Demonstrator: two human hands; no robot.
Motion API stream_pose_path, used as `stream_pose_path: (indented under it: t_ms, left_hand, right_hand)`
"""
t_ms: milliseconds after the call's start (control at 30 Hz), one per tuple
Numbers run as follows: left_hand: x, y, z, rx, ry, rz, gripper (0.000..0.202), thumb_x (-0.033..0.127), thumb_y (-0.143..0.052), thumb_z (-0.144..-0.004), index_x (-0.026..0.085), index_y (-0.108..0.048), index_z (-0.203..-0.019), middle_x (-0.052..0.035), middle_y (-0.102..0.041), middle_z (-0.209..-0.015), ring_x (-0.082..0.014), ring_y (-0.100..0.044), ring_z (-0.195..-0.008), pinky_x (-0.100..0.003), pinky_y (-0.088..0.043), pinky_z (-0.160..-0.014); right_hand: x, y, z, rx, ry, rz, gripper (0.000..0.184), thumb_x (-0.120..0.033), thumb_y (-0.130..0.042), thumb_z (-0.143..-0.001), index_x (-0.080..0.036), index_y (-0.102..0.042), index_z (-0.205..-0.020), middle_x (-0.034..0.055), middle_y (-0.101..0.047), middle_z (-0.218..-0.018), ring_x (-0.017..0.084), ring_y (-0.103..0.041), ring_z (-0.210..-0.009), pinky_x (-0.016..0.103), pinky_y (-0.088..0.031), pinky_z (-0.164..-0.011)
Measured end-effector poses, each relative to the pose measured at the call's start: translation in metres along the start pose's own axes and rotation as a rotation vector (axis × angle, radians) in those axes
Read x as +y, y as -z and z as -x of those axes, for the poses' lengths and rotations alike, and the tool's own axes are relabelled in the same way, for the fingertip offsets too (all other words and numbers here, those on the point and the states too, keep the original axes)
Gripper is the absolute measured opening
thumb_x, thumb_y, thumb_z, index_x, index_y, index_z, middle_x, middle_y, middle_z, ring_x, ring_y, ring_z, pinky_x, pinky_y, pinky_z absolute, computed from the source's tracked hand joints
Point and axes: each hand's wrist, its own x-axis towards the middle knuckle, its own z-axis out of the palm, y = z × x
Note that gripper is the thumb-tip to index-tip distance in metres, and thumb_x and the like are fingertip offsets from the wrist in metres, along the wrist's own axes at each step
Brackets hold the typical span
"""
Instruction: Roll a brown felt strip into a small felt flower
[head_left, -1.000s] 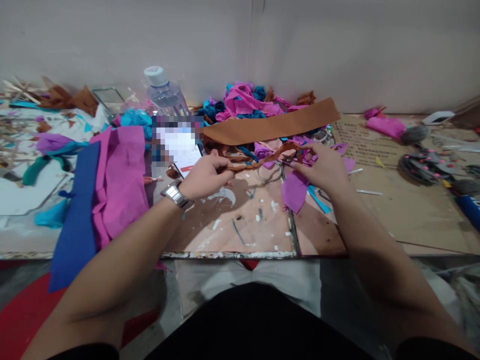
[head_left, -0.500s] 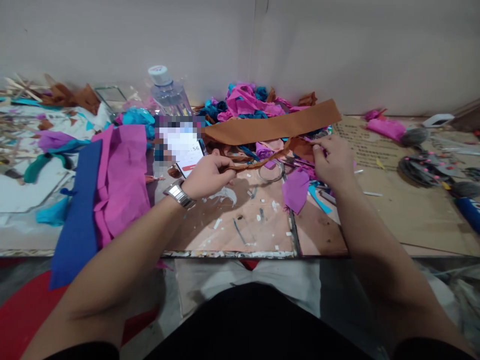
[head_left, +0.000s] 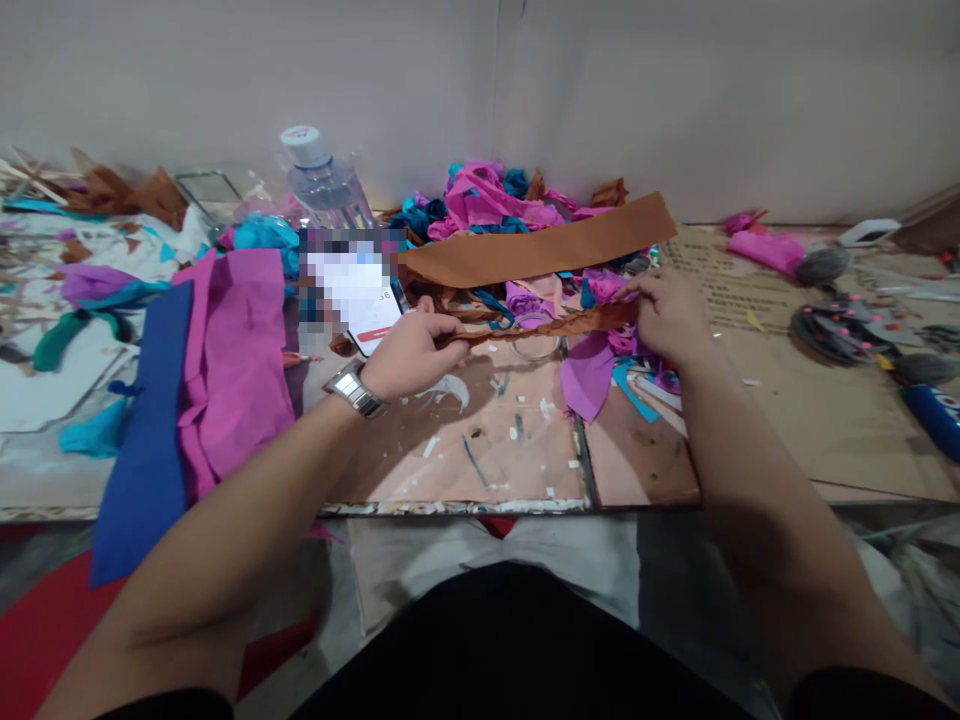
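A narrow, crumpled brown paper strip [head_left: 547,325] stretches between my two hands just above the work board [head_left: 480,440]. My left hand [head_left: 409,352], with a metal watch on the wrist, pinches the strip's left end, fingers closed. My right hand [head_left: 670,315] grips the right end, fingers curled around it. A clear ring of tape [head_left: 536,345] lies under the strip. A wide flat brown paper band [head_left: 540,250] lies just behind the hands.
Folded pink paper [head_left: 240,350] and blue paper [head_left: 150,420] lie at the left. A water bottle [head_left: 322,185] and a phone [head_left: 360,290] stand behind my left hand. Crumpled pink and teal scraps [head_left: 495,205] pile at the wall. Dark wire coils [head_left: 832,330] lie on cardboard at the right.
My right hand moved right and away from the left hand, pulling the brown strip out straight and taut. The left hand stayed in place.
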Motion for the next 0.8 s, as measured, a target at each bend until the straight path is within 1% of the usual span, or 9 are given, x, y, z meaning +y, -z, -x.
stream_pose_path:
  t_ms: [100, 200, 233, 333, 400, 467, 600, 700, 800]
  left_hand:
    - [0.003, -0.001, 0.001, -0.056, -0.029, -0.009, 0.022, 0.026, -0.057, -0.087, 0.017, -0.077, -0.085, -0.0019, -0.075, -0.072, -0.0166, -0.064, -0.067, -0.030, -0.047, -0.067]
    - [0.005, -0.004, 0.002, -0.101, -0.071, -0.023, 0.021, 0.025, -0.056, -0.088, 0.017, -0.075, -0.080, -0.0018, -0.073, -0.071, -0.0147, -0.060, -0.062, -0.028, -0.042, -0.062]
    - [0.006, -0.004, 0.002, -0.120, -0.082, -0.026, 0.021, 0.024, -0.056, -0.088, 0.016, -0.074, -0.080, -0.0017, -0.072, -0.071, -0.0144, -0.060, -0.062, -0.028, -0.041, -0.062]
    - [0.009, -0.007, 0.003, -0.177, -0.105, -0.016, 0.020, 0.024, -0.056, -0.088, 0.016, -0.074, -0.082, -0.0013, -0.072, -0.073, -0.0142, -0.061, -0.064, -0.027, -0.041, -0.063]
    - [0.010, -0.009, 0.005, -0.221, -0.112, -0.006, 0.019, 0.024, -0.056, -0.089, 0.016, -0.072, -0.082, -0.0002, -0.071, -0.072, -0.0137, -0.061, -0.065, -0.026, -0.041, -0.064]
    - [0.013, -0.011, 0.007, -0.260, -0.128, 0.011, 0.019, 0.024, -0.056, -0.089, 0.016, -0.071, -0.081, 0.0008, -0.068, -0.070, -0.0129, -0.059, -0.065, -0.026, -0.039, -0.064]
    - [0.017, -0.016, 0.011, -0.308, -0.157, 0.040, 0.021, 0.026, -0.055, -0.092, 0.016, -0.071, -0.083, 0.0019, -0.065, -0.068, -0.0119, -0.054, -0.063, -0.025, -0.036, -0.062]
    - [0.019, -0.019, 0.013, -0.330, -0.160, 0.044, 0.023, 0.029, -0.056, -0.093, 0.016, -0.069, -0.080, 0.0028, -0.062, -0.067, -0.0115, -0.052, -0.064, -0.025, -0.036, -0.062]
    - [0.019, -0.020, 0.013, -0.354, -0.163, 0.053, 0.020, 0.026, -0.056, -0.092, 0.016, -0.070, -0.082, 0.0027, -0.064, -0.069, -0.0116, -0.053, -0.066, -0.025, -0.037, -0.064]
  right_hand:
    - [-0.014, 0.001, 0.001, 0.141, 0.008, -0.028, 0.047, -0.010, -0.048, -0.085, -0.024, -0.077, -0.118, 0.0122, -0.073, -0.123, 0.031, -0.063, -0.120, 0.051, -0.047, -0.105]
    - [-0.044, 0.004, 0.008, 0.358, 0.168, -0.163, 0.040, -0.010, -0.048, -0.087, -0.020, -0.077, -0.113, 0.0143, -0.074, -0.118, 0.031, -0.065, -0.116, 0.051, -0.049, -0.105]
    - [-0.058, 0.004, 0.012, 0.365, 0.252, -0.224, 0.037, -0.011, -0.049, -0.091, -0.020, -0.077, -0.113, 0.0140, -0.074, -0.118, 0.031, -0.066, -0.116, 0.051, -0.049, -0.105]
    - [-0.099, 0.003, 0.026, 0.220, 0.464, -0.389, 0.030, -0.018, -0.051, -0.099, -0.020, -0.075, -0.117, 0.0148, -0.073, -0.120, 0.030, -0.066, -0.115, 0.048, -0.052, -0.102]
    - [-0.122, 0.000, 0.036, 0.051, 0.553, -0.454, 0.029, -0.023, -0.056, -0.101, -0.021, -0.071, -0.125, 0.0137, -0.073, -0.122, 0.029, -0.066, -0.118, 0.047, -0.052, -0.103]
    - [-0.137, -0.003, 0.043, -0.070, 0.622, -0.486, 0.028, -0.029, -0.060, -0.102, -0.020, -0.070, -0.126, 0.0140, -0.073, -0.122, 0.030, -0.066, -0.118, 0.048, -0.052, -0.102]
    - [-0.148, -0.008, 0.050, -0.228, 0.626, -0.513, 0.021, -0.035, -0.062, -0.103, -0.021, -0.072, -0.115, 0.0086, -0.078, -0.108, 0.027, -0.068, -0.102, 0.046, -0.047, -0.095]
    - [-0.149, -0.007, 0.053, -0.271, 0.569, -0.543, 0.020, -0.035, -0.060, -0.105, -0.021, -0.073, -0.108, 0.0067, -0.079, -0.099, 0.025, -0.068, -0.095, 0.043, -0.045, -0.090]
    - [-0.150, -0.003, 0.054, -0.289, 0.534, -0.577, 0.020, -0.036, -0.060, -0.105, -0.021, -0.073, -0.104, 0.0060, -0.078, -0.095, 0.024, -0.067, -0.092, 0.041, -0.044, -0.088]
